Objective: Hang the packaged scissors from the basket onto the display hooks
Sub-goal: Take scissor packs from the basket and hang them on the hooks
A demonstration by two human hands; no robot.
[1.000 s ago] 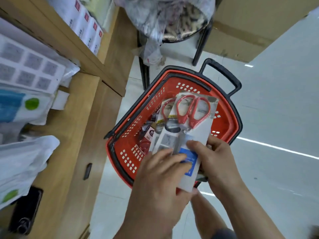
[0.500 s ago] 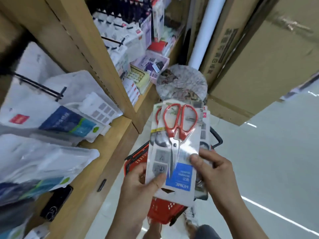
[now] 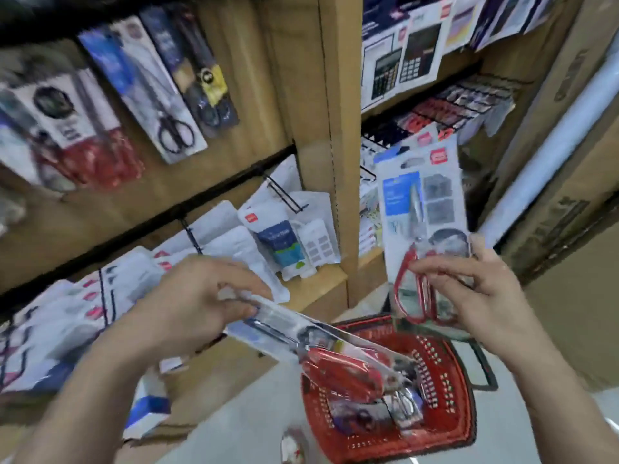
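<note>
My right hand (image 3: pixel 475 289) pinches one pack of red-handled scissors (image 3: pixel 422 226) by its lower end and holds it upright, hang tab at the top. My left hand (image 3: pixel 197 303) grips a second stack of scissors packs (image 3: pixel 321 346) at one end; it lies nearly flat, red handles pointing right, over the red basket (image 3: pixel 445 426). The basket stands on the floor below with more packs inside. Black display hooks (image 3: pixel 284 194) stick out of the wooden shelf wall just above my left hand. The whole view is motion-blurred.
Other packaged scissors (image 3: pixel 157 95) hang on the upper left wall. White packs (image 3: pixel 294 239) lie on the wooden shelf. Calculators (image 3: pixel 402 58) hang at upper right. Cardboard boxes (image 3: pixel 569 202) and a white roll stand at the right.
The view swung up from the basket to the shelf. The single stack held in both hands is now split: one pack raised in the right hand, the others lowered in the left.
</note>
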